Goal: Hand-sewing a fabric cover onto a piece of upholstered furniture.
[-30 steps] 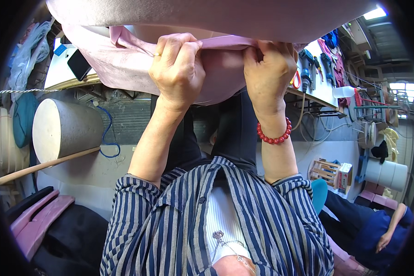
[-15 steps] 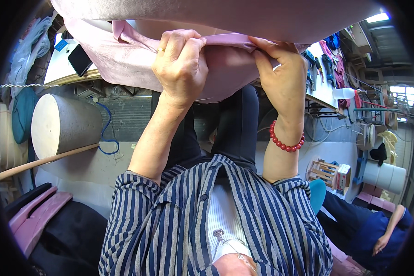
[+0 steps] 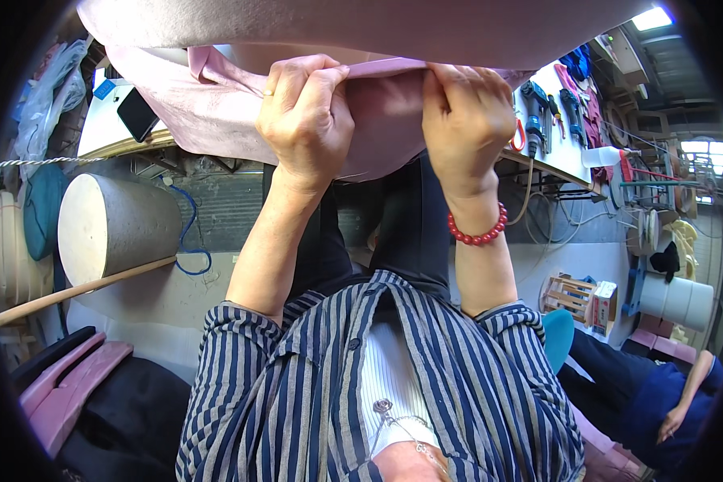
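Note:
Pale pink velvety fabric (image 3: 225, 120) hangs in front of me below a large rounded pink covered piece (image 3: 361, 28). My left hand (image 3: 307, 120) is closed on the fabric's folded edge, its thumb and fingers pinching it from above. A short span to the right, my right hand (image 3: 467, 116) grips the same edge with fingers curled over it. Between both hands the edge runs as a narrow, taut strip. A pale gap shows behind the strip, under the rounded piece. The fingertips of my right hand are partly hidden.
On the right bench lie drills (image 3: 535, 116), red-handled scissors (image 3: 518, 135) and a white bottle (image 3: 602, 157). A dark tablet (image 3: 137, 115) rests on the left bench. Lower left are a pale drum (image 3: 124, 229) and a wooden pole (image 3: 88, 291). Another person (image 3: 651, 394) is at lower right.
My right hand has moved left along the fabric edge, nearer my left hand, and turned so its back shows more. My left hand keeps its hold and shifts slightly left.

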### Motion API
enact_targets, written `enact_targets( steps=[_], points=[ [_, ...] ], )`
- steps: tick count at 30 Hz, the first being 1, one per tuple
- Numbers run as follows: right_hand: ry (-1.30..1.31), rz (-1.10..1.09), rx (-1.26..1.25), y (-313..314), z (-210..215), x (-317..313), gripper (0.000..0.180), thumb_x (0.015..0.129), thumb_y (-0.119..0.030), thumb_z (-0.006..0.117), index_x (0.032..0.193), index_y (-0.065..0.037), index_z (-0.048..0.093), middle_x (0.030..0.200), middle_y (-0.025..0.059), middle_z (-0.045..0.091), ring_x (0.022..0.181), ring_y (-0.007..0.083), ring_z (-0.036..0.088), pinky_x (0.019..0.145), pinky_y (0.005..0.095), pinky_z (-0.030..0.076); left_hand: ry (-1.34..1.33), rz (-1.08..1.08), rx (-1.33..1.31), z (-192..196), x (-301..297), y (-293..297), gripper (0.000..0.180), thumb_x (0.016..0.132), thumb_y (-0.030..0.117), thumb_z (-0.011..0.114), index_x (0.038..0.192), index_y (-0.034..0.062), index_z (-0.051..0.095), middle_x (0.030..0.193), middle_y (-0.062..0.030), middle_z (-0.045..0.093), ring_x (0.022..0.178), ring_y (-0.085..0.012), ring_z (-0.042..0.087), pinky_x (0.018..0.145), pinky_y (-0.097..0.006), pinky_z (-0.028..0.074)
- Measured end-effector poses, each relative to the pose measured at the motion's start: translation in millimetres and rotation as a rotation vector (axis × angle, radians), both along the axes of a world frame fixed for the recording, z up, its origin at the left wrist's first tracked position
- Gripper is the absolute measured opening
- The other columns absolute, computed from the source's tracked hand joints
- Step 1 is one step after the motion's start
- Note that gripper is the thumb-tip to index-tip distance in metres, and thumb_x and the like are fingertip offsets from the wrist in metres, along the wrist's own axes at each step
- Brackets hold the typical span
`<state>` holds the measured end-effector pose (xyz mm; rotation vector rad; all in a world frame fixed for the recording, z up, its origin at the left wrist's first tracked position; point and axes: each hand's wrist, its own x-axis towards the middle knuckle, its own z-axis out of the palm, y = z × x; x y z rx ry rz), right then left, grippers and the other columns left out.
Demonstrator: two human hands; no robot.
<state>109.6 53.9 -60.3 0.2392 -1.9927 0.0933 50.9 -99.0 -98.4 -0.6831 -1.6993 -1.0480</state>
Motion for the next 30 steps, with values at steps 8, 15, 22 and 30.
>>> enact_targets(
  steps=[8, 15, 22, 30],
  points=[
    [0.085, 0.018, -0.017, -3, -6, -2, 0.017, 0.076, 0.003, 0.074, 0.09, -0.006, 0.071, 0.088, 0.0092, 0.072, 0.085, 0.0263, 0.07, 0.086, 0.0365, 0.052, -0.306, -0.136, -0.144, 31, 18, -6, 0.016, 0.074, 0.001, 0.071, 0.089, 0.0029, 0.071, 0.086, -0.01, 0.068, 0.083, -0.0274, 0.065, 0.073, -0.035, 0.053],
    [0.08, 0.019, 0.07, 2, -9, -4, 0.019, 0.078, -0.002, 0.066, 0.098, -0.004, 0.068, 0.09, 0.0091, 0.071, 0.09, 0.0243, 0.07, 0.089, 0.0383, 0.049, -0.151, -0.076, -0.195, 21, 10, 3, 0.016, 0.075, 0.007, 0.072, 0.091, 0.0045, 0.072, 0.085, -0.0081, 0.067, 0.08, -0.0259, 0.065, 0.069, -0.035, 0.054],
    [-0.016, 0.0, 0.123, 3, -2, 1, 0.022, 0.079, -0.004, 0.064, 0.1, -0.004, 0.069, 0.092, 0.0092, 0.072, 0.091, 0.024, 0.07, 0.089, 0.0378, 0.049, -0.042, 0.014, -0.264, 19, 8, 4, 0.015, 0.074, 0.005, 0.068, 0.088, 0.0042, 0.07, 0.085, -0.0083, 0.067, 0.078, -0.0263, 0.065, 0.067, -0.035, 0.054],
    [-0.018, 0.007, 0.091, 4, -2, 2, 0.017, 0.08, -0.005, 0.066, 0.096, -0.005, 0.07, 0.092, 0.0092, 0.073, 0.092, 0.0233, 0.071, 0.089, 0.0365, 0.05, 0.047, -0.011, -0.195, 20, 5, 6, 0.016, 0.071, 0.0, 0.067, 0.086, 0.0043, 0.069, 0.085, -0.0074, 0.066, 0.078, -0.0244, 0.065, 0.067, -0.033, 0.055]
  ],
)
